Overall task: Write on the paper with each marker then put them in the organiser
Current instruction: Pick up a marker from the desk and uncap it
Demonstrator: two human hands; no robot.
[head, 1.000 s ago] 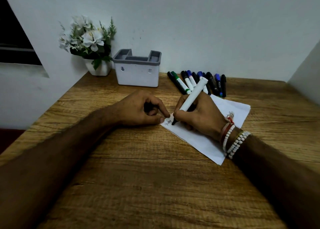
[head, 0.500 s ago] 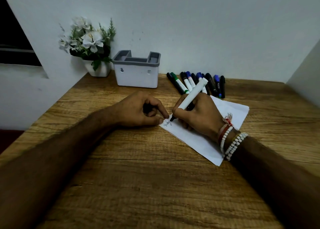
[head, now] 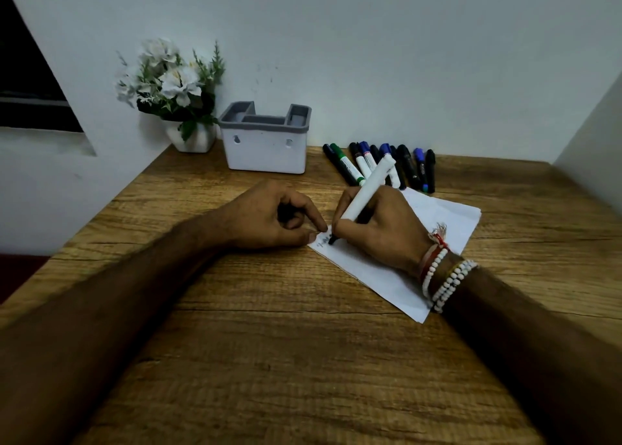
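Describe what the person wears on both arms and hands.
No sleeves are in view on either arm. The left hand and its wrist carry nothing. Behind the right hand, the wrist has a red thread band with a frayed tassel, then several strands of white beads. No rings show.

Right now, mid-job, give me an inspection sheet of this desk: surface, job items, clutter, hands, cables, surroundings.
Surface: wooden table, bare wood grain in front of the arms.
Job's things: paper lies flat under the right hand. The white marker has its tip on the paper near the left corner. A row of markers lies behind the paper by the wall. No marker is seen in the organiser.
Clutter: flower pot left of the organiser.
Hands: left hand is curled, fingertips at the paper's corner. Right hand grips the white marker.
Cables: nothing seen.
Surroundings: white wall; dark opening at left.
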